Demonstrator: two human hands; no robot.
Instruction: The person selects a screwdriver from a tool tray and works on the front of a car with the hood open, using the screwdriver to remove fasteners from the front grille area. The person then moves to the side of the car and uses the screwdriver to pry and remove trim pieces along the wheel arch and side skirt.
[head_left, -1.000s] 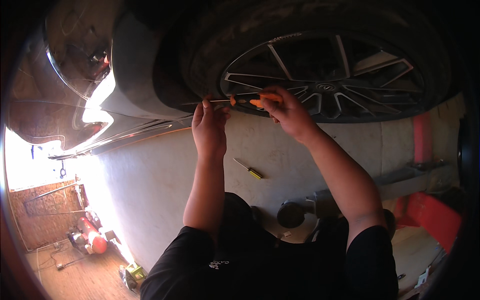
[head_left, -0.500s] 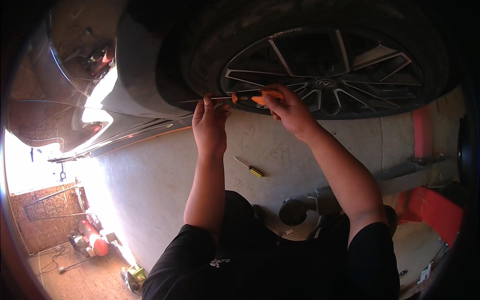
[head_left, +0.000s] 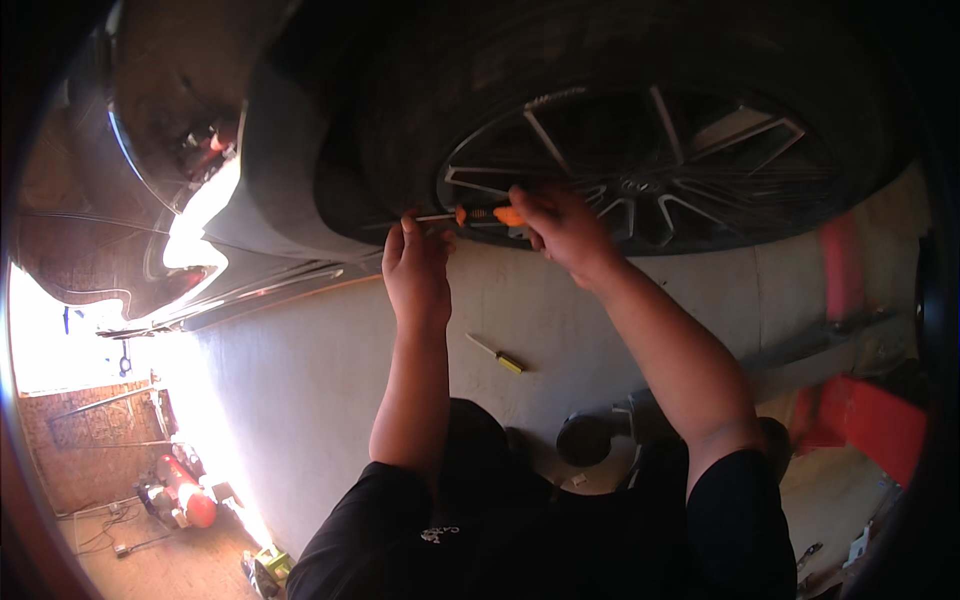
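My right hand [head_left: 562,235] is closed round the orange handle of a screwdriver [head_left: 483,216] with a black middle section. Its thin metal shaft points left, toward the dark gap beside the tire. At the shaft, my left hand [head_left: 416,265] is pinched, thumb and fingers close together around it. The tip is lost in shadow by the car's wheel arch. Just beyond both hands is the car wheel [head_left: 660,190], a black tire with dark, silver-edged spokes. To the left curves the car's glossy dark body panel [head_left: 285,150].
A second screwdriver [head_left: 508,361] with a yellow handle lies on the grey floor [head_left: 310,390]. Nearer right are a red metal piece [head_left: 868,425] and a round dark caster [head_left: 584,440]. A red compressor tank [head_left: 188,492] stands far left, near a green tool [head_left: 272,563].
The whole view has shifted a little, with the wheel and floor lower in the picture. My right hand and the screwdriver handle sit slightly further left; both hands keep their grip.
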